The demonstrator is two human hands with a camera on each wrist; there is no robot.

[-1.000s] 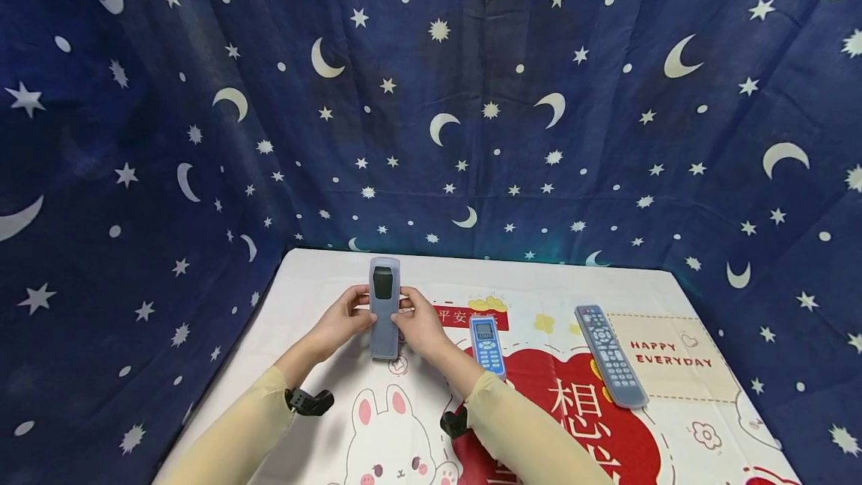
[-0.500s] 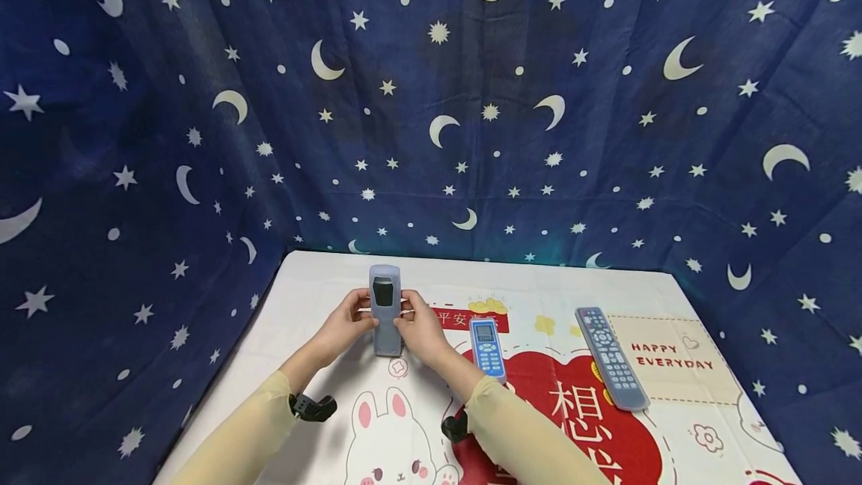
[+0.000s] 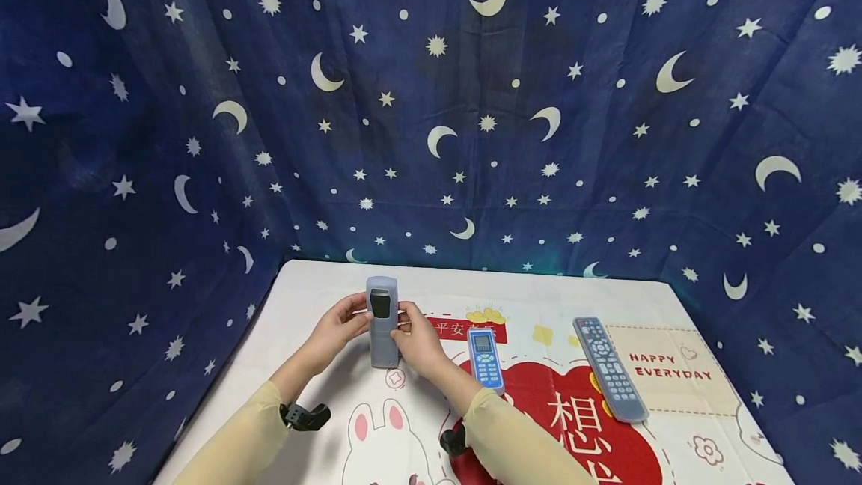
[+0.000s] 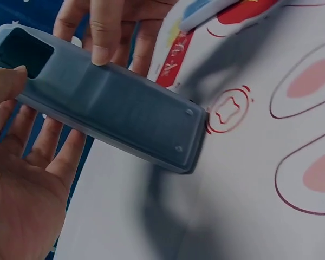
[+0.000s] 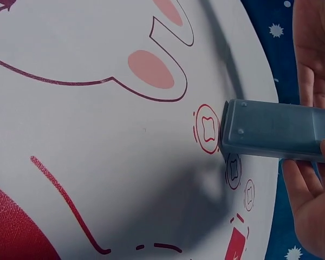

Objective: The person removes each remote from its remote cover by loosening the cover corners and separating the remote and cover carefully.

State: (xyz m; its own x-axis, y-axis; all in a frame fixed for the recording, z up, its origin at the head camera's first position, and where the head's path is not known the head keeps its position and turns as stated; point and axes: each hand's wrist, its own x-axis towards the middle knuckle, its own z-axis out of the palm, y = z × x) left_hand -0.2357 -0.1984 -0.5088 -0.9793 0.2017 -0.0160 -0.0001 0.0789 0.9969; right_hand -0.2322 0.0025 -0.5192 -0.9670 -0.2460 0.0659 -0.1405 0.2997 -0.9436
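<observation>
A remote control [image 3: 384, 346] in a translucent blue-grey cover is held nearly upright between both hands, with a dark rectangular window near its top. My left hand [image 3: 337, 331] grips its left side, the thumb at the window's edge in the left wrist view, where the cover's smooth face [image 4: 146, 114] shows. From the opposite side my right hand [image 3: 420, 341] pinches it, thumb on the near face and fingers along the edge. The right wrist view shows the remote's lower end [image 5: 276, 130] by the cloth; whether it touches is unclear.
To the right of my hands lies a small blue-and-white remote [image 3: 485, 360]. Farther right is a long grey remote [image 3: 609, 369] with many buttons. A printed white cloth [image 3: 316, 290] covers the table, and a dark blue star-and-moon curtain [image 3: 404, 126] stands behind and at the left.
The head view has tilted up a little. My left thumb has shifted higher, to the dark window's edge. Both hands keep hold of the remote, and its lean has changed slightly.
</observation>
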